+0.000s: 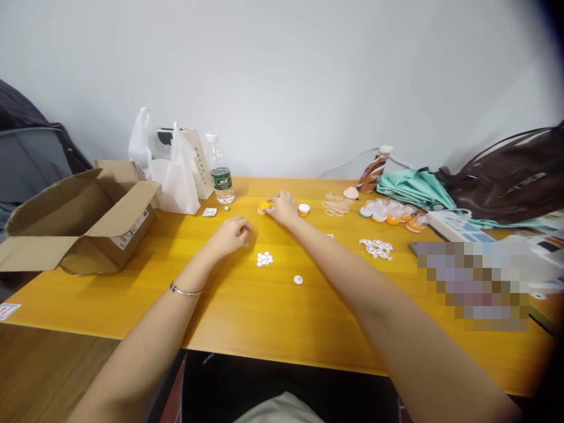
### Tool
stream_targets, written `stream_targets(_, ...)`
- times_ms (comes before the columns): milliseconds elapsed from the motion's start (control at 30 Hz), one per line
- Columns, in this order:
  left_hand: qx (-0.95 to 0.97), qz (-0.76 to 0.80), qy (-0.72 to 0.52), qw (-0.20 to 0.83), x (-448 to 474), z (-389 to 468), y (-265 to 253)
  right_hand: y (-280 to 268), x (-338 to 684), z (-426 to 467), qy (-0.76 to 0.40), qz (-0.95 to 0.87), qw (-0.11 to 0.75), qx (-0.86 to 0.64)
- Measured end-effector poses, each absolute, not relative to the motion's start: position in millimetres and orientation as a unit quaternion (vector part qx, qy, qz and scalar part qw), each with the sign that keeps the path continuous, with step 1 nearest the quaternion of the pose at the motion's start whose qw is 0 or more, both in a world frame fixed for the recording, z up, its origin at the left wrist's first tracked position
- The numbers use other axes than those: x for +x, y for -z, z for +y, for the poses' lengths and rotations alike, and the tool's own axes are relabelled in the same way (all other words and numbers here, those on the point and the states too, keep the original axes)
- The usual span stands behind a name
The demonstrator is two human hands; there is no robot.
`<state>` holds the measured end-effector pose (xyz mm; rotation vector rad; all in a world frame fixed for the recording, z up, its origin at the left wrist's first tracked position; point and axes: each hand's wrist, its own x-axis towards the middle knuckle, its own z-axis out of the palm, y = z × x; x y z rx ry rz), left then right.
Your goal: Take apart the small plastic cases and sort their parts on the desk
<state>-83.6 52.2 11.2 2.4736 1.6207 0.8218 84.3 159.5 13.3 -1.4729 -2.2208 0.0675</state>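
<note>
My right hand (284,208) reaches to the far part of the table, its fingers closed on a small yellow round piece (265,207). Just right of that hand stands a small round part with a white top and orange base (304,210). Curled fingers close my left hand (230,236), which is held over the table; what they may hold is hidden. A tiny clear bit (245,245) lies by its fingertips. Between my forearms is a cluster of white discs (265,259), with a single white disc (298,280) nearer to me.
An open cardboard box (127,226), a white plastic bag (178,182) and a water bottle (221,176) stand left. Toward the right are clear rings (337,204), white cut-out pieces (376,248), clear-domed parts (388,211), a brown bottle (374,170) and a dark bag (506,176).
</note>
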Motion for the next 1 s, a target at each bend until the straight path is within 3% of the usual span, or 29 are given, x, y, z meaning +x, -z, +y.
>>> stream_targets(200, 0.805, 0.528, -0.267, 0.039, -82.4, 48.5, -16.2, -18.3, 75.5, 162.5, -0.01, -0.801, 0.232, -0.552)
stream_targets(400, 0.832, 0.477, -0.271, 0.08, -57.4, 27.4, -22.7, -47.0, 121.9, 140.5, -0.013, -0.798, 0.342, -0.496)
stream_targets(533, 0.902, 0.355, -0.199, 0.143, -17.3, -1.4, -17.4, -54.6, 199.0, 129.5, -0.026, -0.786, 0.416, -0.458)
stream_targets(667, 0.928, 0.317, -0.154, 0.119, 9.2, -17.6, -6.5, -45.5, 265.0, 121.3, -0.033, -0.692, 0.5, -0.52)
stream_targets(1000, 0.908, 0.356, -0.191, 0.11, -2.8, -5.9, -9.7, -23.5, 260.8, 100.4, -0.064, -0.726, 0.475, -0.493)
